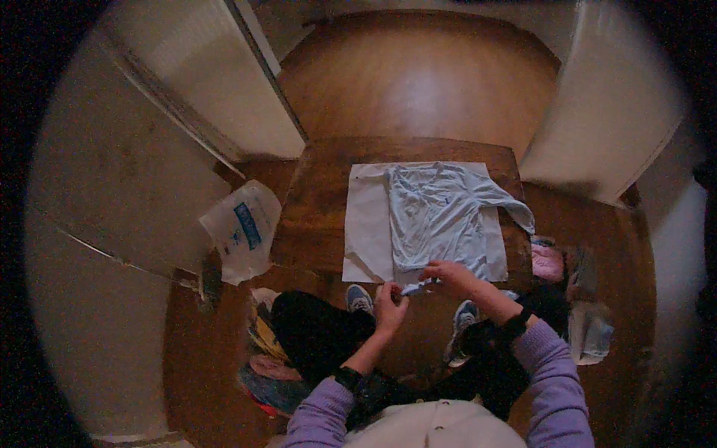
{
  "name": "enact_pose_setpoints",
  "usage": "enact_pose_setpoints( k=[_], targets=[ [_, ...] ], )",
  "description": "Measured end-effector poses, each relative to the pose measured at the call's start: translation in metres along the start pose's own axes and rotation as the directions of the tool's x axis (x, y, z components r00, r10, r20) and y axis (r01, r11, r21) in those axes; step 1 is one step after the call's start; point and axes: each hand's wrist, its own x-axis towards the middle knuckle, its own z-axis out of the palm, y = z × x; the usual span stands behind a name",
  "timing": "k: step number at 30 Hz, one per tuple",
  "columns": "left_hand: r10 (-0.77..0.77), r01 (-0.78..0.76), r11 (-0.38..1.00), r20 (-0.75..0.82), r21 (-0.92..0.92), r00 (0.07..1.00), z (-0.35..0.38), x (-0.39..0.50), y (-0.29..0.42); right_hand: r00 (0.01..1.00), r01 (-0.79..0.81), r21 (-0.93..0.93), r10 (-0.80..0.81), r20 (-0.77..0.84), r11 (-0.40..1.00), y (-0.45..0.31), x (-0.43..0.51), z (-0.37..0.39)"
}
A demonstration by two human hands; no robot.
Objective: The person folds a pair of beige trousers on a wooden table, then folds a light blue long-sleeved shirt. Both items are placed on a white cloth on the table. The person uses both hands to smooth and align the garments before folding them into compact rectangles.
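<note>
A light blue long-sleeved garment [434, 218] lies rumpled on a white sheet [367, 224], one sleeve hanging past the sheet's right side. At the near edge, a small pale strip [415, 288], perhaps cloth, spans the gap between my hands. My left hand [391, 311] pinches the strip's left end. Over its right part is my right hand [456, 277], fingers curled by the garment's lower hem; whether they grip the strip is hidden. Whether the strip is part of the garment is unclear.
The sheet rests on a low wooden table [313, 196]. A white plastic bag [241, 235] with blue print stands to its left. Piled clothes [274, 369] lie beside my left leg; a pink cloth [547, 262] and a clear plastic package [594, 336] are at right. Pale panels flank the table.
</note>
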Motion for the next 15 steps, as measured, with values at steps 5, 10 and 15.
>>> enact_pose_setpoints(
  k=[5, 10, 15],
  targets=[
    [0.219, -0.213, 0.963, -0.022, 0.168, 0.975, -0.021, 0.03, 0.033, 0.994, -0.039, -0.09, 0.029, -0.106, 0.995, 0.018, -0.011, -0.025],
    [0.398, -0.422, 0.9, 0.194, 0.109, 0.897, -0.034, 0.079, 0.063, 0.985, -0.063, -0.057, 0.053, -0.166, 0.996, 0.045, -0.009, -0.05],
    [0.368, -0.422, 0.905, 0.396, 0.058, 0.841, -0.004, 0.111, 0.075, 0.898, -0.208, 0.076, 0.222, -0.379, 0.975, 0.106, -0.012, -0.123]
  ],
)
